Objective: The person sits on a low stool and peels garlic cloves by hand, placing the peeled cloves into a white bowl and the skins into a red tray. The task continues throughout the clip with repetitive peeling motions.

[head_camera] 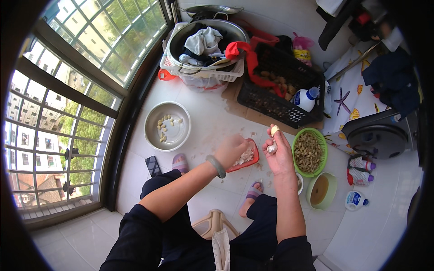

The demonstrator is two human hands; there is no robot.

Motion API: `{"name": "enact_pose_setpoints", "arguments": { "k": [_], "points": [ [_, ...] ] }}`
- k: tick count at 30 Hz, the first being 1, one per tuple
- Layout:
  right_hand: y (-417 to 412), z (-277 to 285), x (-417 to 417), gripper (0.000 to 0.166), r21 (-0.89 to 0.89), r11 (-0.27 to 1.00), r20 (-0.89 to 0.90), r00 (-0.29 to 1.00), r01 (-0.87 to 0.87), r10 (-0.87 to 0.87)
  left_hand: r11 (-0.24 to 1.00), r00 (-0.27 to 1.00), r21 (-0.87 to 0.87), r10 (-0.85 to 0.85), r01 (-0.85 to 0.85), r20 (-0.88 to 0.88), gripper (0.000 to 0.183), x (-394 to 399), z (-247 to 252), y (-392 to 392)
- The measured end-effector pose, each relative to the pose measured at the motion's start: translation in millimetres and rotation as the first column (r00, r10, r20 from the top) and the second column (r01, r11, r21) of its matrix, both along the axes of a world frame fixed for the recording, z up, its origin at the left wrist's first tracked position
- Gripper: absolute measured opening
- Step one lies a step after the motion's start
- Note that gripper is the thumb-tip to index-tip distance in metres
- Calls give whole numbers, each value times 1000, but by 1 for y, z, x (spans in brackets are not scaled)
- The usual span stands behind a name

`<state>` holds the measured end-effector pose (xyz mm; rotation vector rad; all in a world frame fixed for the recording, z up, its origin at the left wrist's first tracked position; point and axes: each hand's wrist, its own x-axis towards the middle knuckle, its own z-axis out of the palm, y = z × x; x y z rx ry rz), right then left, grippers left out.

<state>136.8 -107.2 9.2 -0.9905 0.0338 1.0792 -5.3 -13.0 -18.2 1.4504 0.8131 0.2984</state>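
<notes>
My right hand [279, 154], palm up, holds a peeled-looking garlic clove [275, 130] between thumb and fingertips, with a piece of garlic bulb [272, 148] lower against the fingers. My left hand [234, 149], blurred and with a bangle on its wrist, is over a red plastic tray [255, 160] of garlic skins [247, 155]; whether its curled fingers hold anything is not visible. To the left, a steel basin [183, 135] on the floor contains several pale garlic cloves [164, 128]. A green basket [325, 155] full of small brownish pieces [308, 150] stands right of my right hand.
A pale green tub [333, 193] of brown liquid and a partly hidden white bowl [301, 183] are at the right. A phone [153, 166] lies by my left foot. Farther off are a black crate [268, 101] and a large clothes-filled pot [242, 34]. Skin scraps litter the tiles.
</notes>
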Motion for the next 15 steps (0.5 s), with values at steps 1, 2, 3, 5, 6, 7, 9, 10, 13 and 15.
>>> {"name": "enact_pose_setpoints", "arguments": {
  "k": [1, 2, 3, 5, 6, 7, 9, 10, 13, 15],
  "points": [
    [-1, 2, 2, 23, 3, 1000, 14, 1000, -6, 6, 998, 998, 43, -35, 38, -54, 20, 0, 5, 0],
    [-2, 3, 3, 23, 16, 1000, 40, 999, -7, 6, 988, 990, 116, -92, 105, -108, 20, 2, 10, 1],
    [-3, 2, 4, 23, 8, 999, 50, 998, -34, 34, 968, 976, 184, -141, 171, -168, 20, 3, 16, 2],
    [-5, 0, 4, 24, -11, 996, 71, 993, -90, 90, 937, 972, 284, -156, 202, -176, 19, 4, 15, -1],
    [-4, 1, 3, 24, -24, 993, 102, 988, -113, 115, 933, 985, 322, -126, 159, -120, 19, 4, 12, -3],
    [-3, 1, 0, 24, -38, 990, 133, 981, -137, 141, 927, 993, 357, -98, 114, -63, 19, 3, 9, -5],
    [-3, 0, -1, 24, -77, 981, 219, 956, -180, 193, 953, 984, 258, -130, 158, -121, 19, 4, 10, -3],
    [-3, -4, 0, 24, -103, 975, 273, 937, -198, 219, 962, 978, 206, -151, 179, -147, 19, 6, 13, -2],
    [0, 2, -6, 23, -242, 945, 436, 845, -220, 309, 989, 999, 147, 6, -14, 51, 15, 7, 15, -4],
    [2, 3, -10, 23, -306, 927, 527, 772, -217, 355, 939, 997, 341, 28, -50, 67, 13, 7, 23, -2]
  ]
}}
